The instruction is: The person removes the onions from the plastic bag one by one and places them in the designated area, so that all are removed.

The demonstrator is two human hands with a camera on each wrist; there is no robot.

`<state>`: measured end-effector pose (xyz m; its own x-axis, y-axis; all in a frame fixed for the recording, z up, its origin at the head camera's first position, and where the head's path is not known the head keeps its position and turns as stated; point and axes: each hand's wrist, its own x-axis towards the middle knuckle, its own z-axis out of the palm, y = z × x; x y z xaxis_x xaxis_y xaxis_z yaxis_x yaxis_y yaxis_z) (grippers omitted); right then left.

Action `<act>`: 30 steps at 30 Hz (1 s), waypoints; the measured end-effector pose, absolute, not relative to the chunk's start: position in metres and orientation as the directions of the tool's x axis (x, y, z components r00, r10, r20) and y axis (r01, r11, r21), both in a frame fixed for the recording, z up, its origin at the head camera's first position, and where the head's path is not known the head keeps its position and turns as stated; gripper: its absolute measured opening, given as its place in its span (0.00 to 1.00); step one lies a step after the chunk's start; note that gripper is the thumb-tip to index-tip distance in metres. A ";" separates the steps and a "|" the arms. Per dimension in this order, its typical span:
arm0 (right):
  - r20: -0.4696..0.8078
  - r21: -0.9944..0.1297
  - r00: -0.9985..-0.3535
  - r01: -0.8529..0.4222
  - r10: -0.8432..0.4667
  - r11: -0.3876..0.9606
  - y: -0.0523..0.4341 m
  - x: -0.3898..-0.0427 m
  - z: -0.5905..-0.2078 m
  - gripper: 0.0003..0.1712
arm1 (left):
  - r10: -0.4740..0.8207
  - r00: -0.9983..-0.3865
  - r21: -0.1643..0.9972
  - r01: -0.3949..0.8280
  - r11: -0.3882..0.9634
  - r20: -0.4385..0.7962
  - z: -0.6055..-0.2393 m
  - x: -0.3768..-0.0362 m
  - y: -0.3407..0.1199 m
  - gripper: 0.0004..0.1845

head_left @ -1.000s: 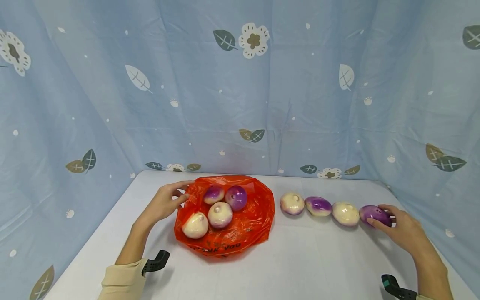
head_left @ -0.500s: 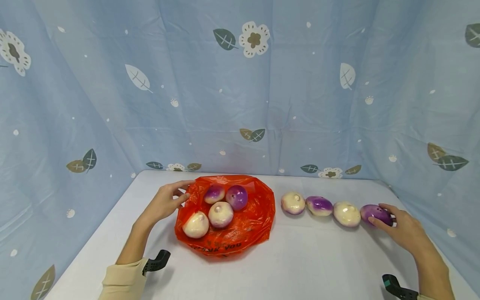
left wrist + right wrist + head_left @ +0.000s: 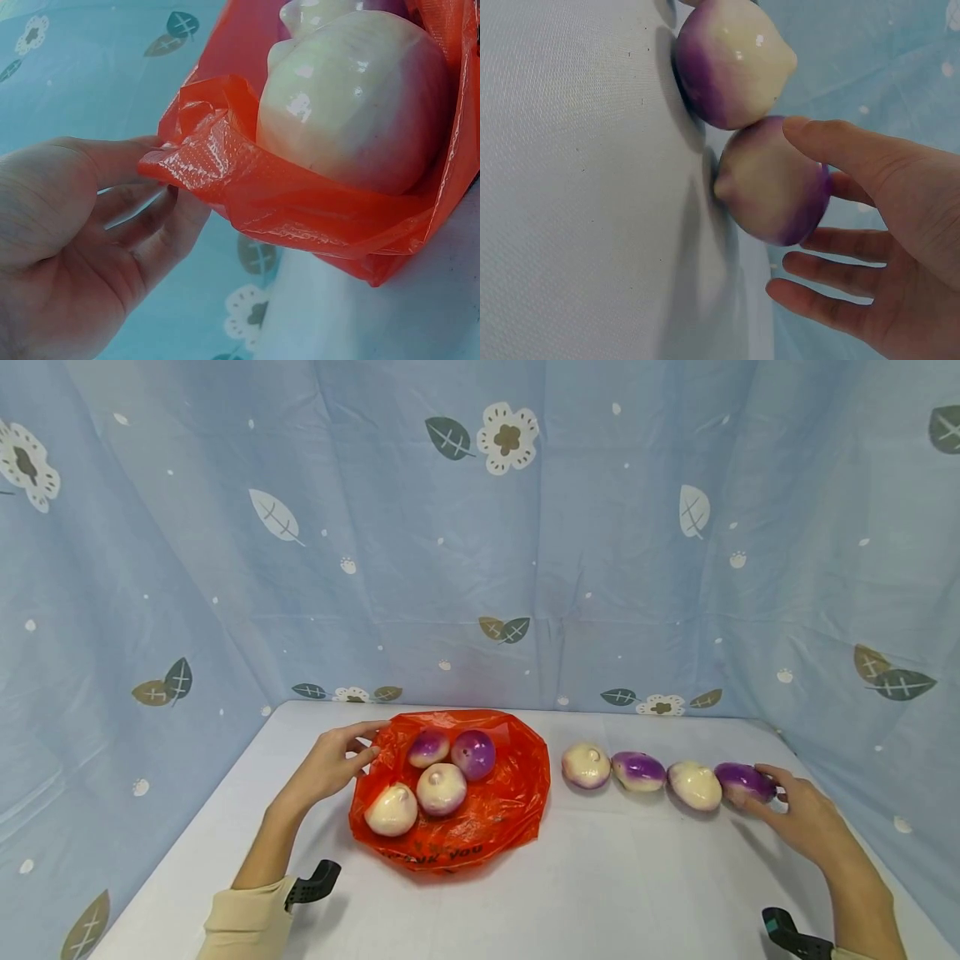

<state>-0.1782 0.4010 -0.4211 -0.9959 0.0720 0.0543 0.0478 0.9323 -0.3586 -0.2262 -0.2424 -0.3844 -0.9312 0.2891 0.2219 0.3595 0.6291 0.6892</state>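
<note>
A red plastic bag [image 3: 498, 818] lies spread on the white table, with several glossy purple-and-white turnips [image 3: 441, 790] on it. My left hand [image 3: 335, 766] pinches the bag's left edge; in the left wrist view, a gathered fold of the bag [image 3: 202, 161] sits between thumb and fingers. To the right, turnips stand in a row, and my right hand [image 3: 806, 817] holds the rightmost turnip [image 3: 738, 777]. In the right wrist view, the thumb lies on this turnip [image 3: 769, 180] and a finger goes behind it, while the other fingers stand apart. It touches its neighbour [image 3: 735, 64].
The rest of the row, a pale turnip [image 3: 695, 786], a purple one [image 3: 638, 772] and another pale one [image 3: 586, 766], reaches towards the bag. A blue patterned curtain [image 3: 420, 543] hangs behind and beside the table [image 3: 600, 885].
The rightmost turnip has shifted slightly left and back and has turned a little, with my right hand on it. My left hand and the bag have stayed in place.
</note>
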 end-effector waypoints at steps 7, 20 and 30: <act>0.010 -0.359 -0.996 0.078 0.087 0.930 0.400 -0.179 -0.419 0.50 | 0.295 -0.928 0.689 0.367 0.625 0.227 -0.384 -0.226 -0.242 0.23; -0.013 -0.358 -0.996 0.091 0.092 0.929 0.399 -0.180 -0.419 0.51 | 0.297 -0.929 0.688 0.364 0.628 0.221 -0.385 -0.227 -0.243 0.23; 0.038 -0.347 -0.997 0.053 0.070 0.936 0.398 -0.178 -0.415 0.49 | 0.290 -0.932 0.689 0.356 0.631 0.217 -0.385 -0.226 -0.242 0.24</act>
<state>-0.1778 0.3981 -0.4152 -0.9968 0.0704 0.0376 0.0530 0.9364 -0.3470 -0.2262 -0.2420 -0.3845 -0.9322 0.2900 0.2166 0.3564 0.6315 0.6886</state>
